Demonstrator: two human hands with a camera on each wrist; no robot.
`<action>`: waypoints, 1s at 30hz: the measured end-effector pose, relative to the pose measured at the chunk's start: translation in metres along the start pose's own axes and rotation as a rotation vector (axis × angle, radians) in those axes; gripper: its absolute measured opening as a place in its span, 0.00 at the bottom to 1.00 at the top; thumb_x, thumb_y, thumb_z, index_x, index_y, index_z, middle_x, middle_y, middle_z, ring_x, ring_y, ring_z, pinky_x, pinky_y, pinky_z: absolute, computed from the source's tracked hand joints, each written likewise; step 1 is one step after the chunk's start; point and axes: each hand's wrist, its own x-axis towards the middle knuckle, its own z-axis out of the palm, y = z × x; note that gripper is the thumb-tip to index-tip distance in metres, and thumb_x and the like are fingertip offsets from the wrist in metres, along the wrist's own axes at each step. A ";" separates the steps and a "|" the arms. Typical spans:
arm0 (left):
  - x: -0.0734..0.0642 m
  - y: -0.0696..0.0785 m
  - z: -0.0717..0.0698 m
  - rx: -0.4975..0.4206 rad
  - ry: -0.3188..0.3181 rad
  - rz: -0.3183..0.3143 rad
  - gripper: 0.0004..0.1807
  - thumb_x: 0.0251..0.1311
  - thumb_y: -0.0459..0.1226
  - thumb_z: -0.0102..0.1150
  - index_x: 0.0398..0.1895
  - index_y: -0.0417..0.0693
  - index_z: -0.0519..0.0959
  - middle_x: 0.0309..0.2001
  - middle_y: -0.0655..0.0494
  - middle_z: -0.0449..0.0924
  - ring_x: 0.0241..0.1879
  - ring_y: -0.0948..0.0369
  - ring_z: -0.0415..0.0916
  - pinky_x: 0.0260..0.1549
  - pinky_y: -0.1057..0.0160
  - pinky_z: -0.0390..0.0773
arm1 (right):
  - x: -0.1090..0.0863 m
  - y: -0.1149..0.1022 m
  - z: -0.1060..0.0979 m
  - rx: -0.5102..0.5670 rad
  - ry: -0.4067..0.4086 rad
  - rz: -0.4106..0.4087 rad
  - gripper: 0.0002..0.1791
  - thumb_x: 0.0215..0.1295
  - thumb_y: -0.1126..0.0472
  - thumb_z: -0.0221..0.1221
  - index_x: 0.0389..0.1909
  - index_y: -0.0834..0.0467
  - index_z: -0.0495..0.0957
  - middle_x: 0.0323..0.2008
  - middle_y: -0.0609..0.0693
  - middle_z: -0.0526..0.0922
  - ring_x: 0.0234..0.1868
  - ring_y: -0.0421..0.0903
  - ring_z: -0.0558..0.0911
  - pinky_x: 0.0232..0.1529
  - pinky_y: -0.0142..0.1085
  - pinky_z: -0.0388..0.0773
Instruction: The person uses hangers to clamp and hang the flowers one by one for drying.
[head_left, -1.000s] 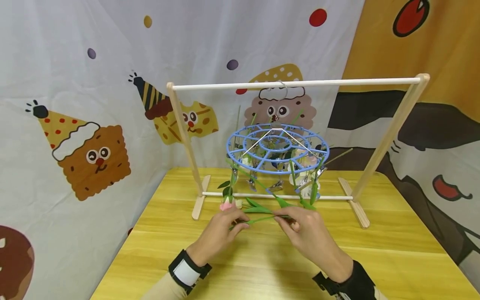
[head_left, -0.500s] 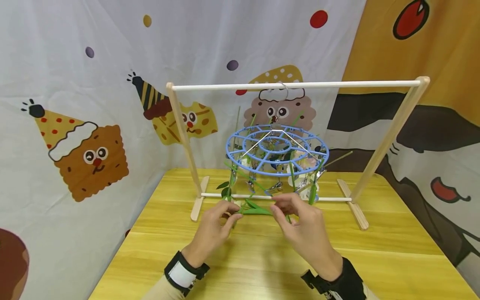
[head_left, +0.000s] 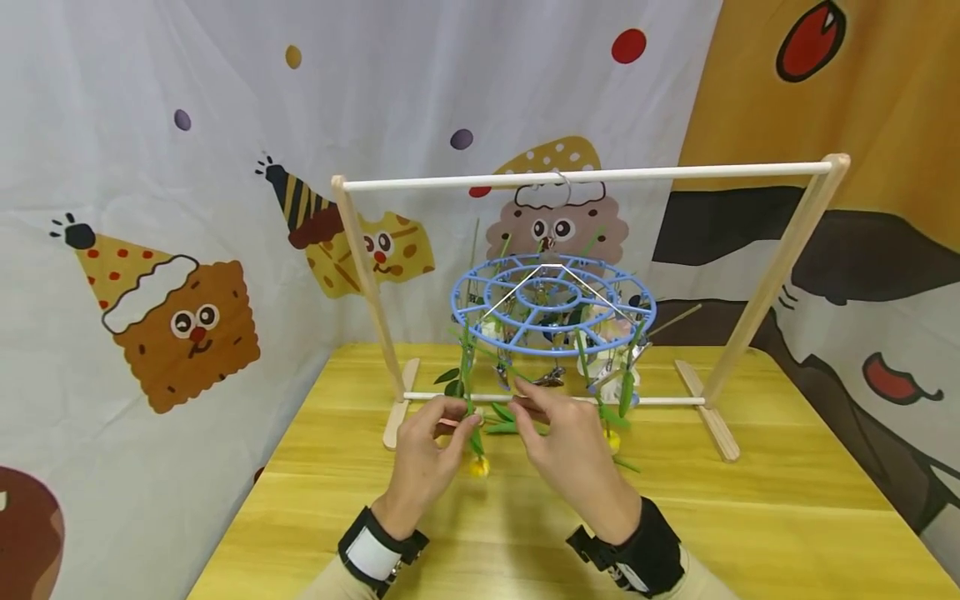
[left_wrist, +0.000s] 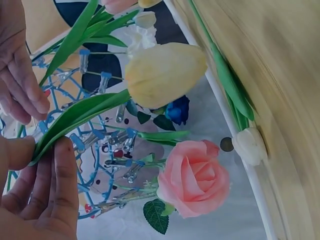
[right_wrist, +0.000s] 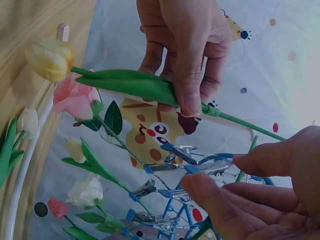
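Observation:
My left hand pinches a yellow tulip by its green leaf and stem between thumb and fingers. The bloom hangs down and the stem points up past the near left rim of a blue round clip hanger. In the right wrist view the same tulip lies across the fingers of the left hand. My right hand is beside it, thumb and fingers apart, close to a metal clip. Any contact with that clip is unclear. A pink rose hangs upside down nearby.
The hanger hooks onto the white bar of a wooden stand. Several flowers hang from its clips, including another yellow tulip at the right. A white tulip lies on the wooden table. A cartoon curtain stands behind.
The tulip's stem, earlier held level between both hands, now stands upright in my left hand with its bloom downward. My right hand has released the stem and moved left towards the left hand.

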 end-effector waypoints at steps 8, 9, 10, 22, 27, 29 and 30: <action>-0.002 0.005 0.001 -0.030 0.048 -0.059 0.08 0.75 0.30 0.79 0.50 0.46 0.87 0.42 0.52 0.93 0.40 0.59 0.94 0.38 0.69 0.95 | -0.002 -0.005 0.004 -0.028 0.016 0.005 0.31 0.75 0.72 0.75 0.75 0.74 0.80 0.52 0.64 0.97 0.44 0.56 0.99 0.42 0.40 0.97; -0.002 0.006 0.002 -0.036 0.047 -0.068 0.08 0.75 0.30 0.78 0.50 0.46 0.87 0.42 0.52 0.93 0.40 0.59 0.95 0.38 0.69 0.95 | -0.003 -0.005 0.004 -0.033 0.021 0.003 0.31 0.75 0.72 0.75 0.75 0.74 0.80 0.53 0.65 0.97 0.44 0.56 0.99 0.41 0.39 0.97; -0.002 0.006 0.002 -0.042 0.047 -0.071 0.08 0.75 0.30 0.78 0.50 0.46 0.87 0.42 0.52 0.93 0.39 0.58 0.95 0.38 0.68 0.95 | -0.003 -0.006 0.005 -0.041 0.025 0.004 0.32 0.75 0.72 0.75 0.76 0.74 0.79 0.54 0.66 0.97 0.43 0.55 0.99 0.39 0.37 0.96; 0.001 0.013 0.013 -0.078 0.014 -0.082 0.05 0.78 0.32 0.76 0.49 0.45 0.88 0.42 0.50 0.95 0.38 0.57 0.95 0.34 0.69 0.94 | -0.005 -0.008 0.011 -0.042 0.058 0.108 0.30 0.80 0.67 0.74 0.77 0.70 0.79 0.47 0.55 0.98 0.46 0.56 0.98 0.62 0.70 0.77; 0.002 0.015 0.019 -0.112 -0.005 -0.068 0.05 0.78 0.31 0.76 0.49 0.45 0.88 0.42 0.50 0.95 0.36 0.57 0.95 0.32 0.70 0.93 | -0.003 0.000 0.013 0.018 0.108 0.077 0.22 0.81 0.69 0.72 0.70 0.69 0.82 0.46 0.60 0.96 0.43 0.54 0.98 0.46 0.48 0.98; 0.003 0.016 0.021 -0.123 -0.011 -0.061 0.05 0.78 0.31 0.76 0.49 0.45 0.88 0.42 0.50 0.95 0.36 0.57 0.96 0.32 0.70 0.93 | -0.002 0.003 0.014 0.048 0.129 0.077 0.25 0.81 0.68 0.72 0.73 0.72 0.81 0.49 0.62 0.96 0.42 0.53 0.98 0.45 0.47 0.98; 0.003 0.016 0.023 -0.129 -0.016 -0.060 0.05 0.78 0.31 0.76 0.49 0.45 0.88 0.43 0.49 0.95 0.36 0.56 0.96 0.32 0.70 0.93 | -0.002 0.004 0.014 0.064 0.139 0.077 0.26 0.81 0.67 0.72 0.74 0.72 0.80 0.51 0.63 0.96 0.41 0.52 0.98 0.46 0.45 0.98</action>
